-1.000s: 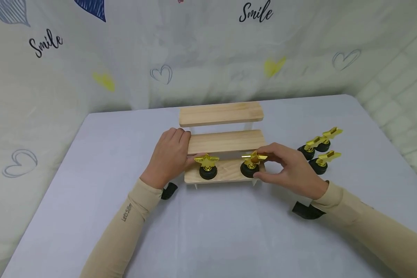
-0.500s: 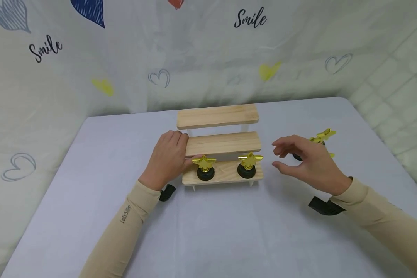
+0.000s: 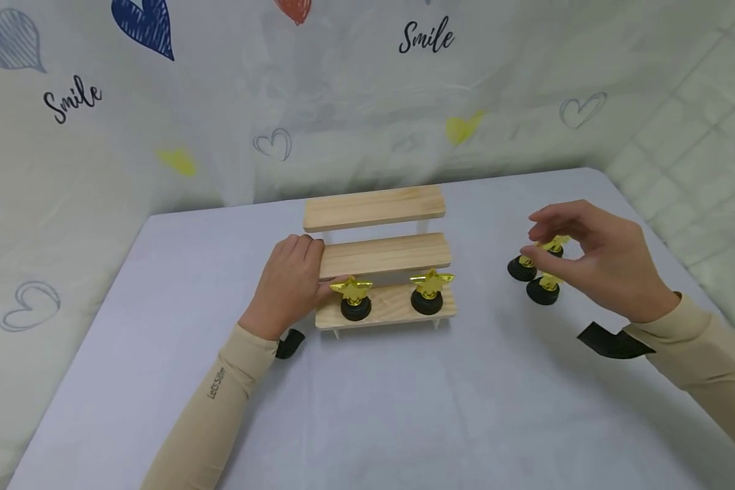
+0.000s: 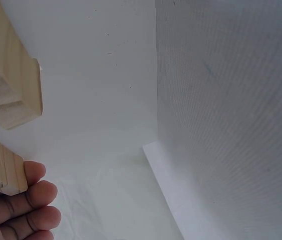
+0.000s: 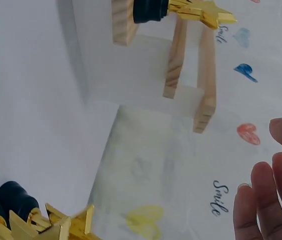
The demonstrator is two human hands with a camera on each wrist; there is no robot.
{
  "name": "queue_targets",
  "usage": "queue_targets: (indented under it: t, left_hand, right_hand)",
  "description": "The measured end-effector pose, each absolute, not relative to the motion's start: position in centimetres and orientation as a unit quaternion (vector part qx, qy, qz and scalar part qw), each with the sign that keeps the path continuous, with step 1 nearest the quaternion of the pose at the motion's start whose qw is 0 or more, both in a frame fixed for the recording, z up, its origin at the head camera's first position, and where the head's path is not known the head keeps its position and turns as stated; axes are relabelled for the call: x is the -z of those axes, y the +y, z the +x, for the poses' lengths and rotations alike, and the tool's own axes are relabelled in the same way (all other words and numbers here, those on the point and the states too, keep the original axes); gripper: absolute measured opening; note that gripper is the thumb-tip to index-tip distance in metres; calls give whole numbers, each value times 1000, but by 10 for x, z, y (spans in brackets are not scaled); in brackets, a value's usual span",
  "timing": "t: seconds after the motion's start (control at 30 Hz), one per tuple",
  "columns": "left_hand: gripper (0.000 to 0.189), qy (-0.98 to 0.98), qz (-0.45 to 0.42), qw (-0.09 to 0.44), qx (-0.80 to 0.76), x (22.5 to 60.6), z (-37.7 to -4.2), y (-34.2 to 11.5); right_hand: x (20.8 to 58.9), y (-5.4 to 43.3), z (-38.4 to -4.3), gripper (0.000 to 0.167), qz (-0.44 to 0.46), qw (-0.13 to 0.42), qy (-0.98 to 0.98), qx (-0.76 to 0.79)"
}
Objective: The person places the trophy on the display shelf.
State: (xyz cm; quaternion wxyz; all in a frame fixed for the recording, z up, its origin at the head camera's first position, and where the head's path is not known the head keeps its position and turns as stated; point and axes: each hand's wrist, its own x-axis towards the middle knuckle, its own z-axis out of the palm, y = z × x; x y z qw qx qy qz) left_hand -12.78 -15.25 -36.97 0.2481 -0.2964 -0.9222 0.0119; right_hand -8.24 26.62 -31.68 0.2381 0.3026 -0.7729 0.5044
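A three-tier wooden display shelf stands mid-table on pale supports. My left hand grips the left end of its middle plank; in the left wrist view fingertips curl round a plank's end. Two small gold star trophies with black round bases stand upright on the lowest plank, a left trophy beside the left thumb and a right trophy near the other end. To the right, my right hand hovers with thumb and fingers apart, holding nothing. It partly covers several more trophies on the table.
A white cloth covers the table. Behind it hangs a pale backdrop printed with hearts and "Smile". The shelf's top plank lies near the table's back edge. A black strap hangs at the right wrist.
My right hand has let go of the right trophy on the lowest plank and moved right, over the trophy group. My left hand keeps its grip on the shelf. The head view has shifted slightly.
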Motion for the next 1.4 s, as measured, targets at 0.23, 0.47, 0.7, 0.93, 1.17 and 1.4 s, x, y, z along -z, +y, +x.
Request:
queue_targets:
  t: [0.23, 0.47, 0.7, 0.93, 1.17, 1.4]
  left_hand:
    - [69, -926, -292, 241, -11, 368, -127, -160]
    - [68, -927, -288, 240, -7, 366, -123, -166]
    - [67, -925, -291, 245, -2, 364, -119, -170]
    - [69, -925, -291, 243, 5, 360, -114, -176]
    - [81, -925, -292, 244, 11, 356, -107, -181]
    - [86, -924, -291, 248, 12, 352, -102, -185]
  right_hand:
    - [309, 271, -86, 36, 317, 240, -692, -603]
    - [303, 273, -87, 37, 305, 250, -658, -641]
    - [302, 281, -91, 38, 284, 261, -638, -667]
    - [304, 292, -99, 34, 257, 287, -615, -688]
    - [309, 304, -103, 36, 200, 307, -637, -678]
    - [315, 311, -105, 35, 121, 308, -678, -657]
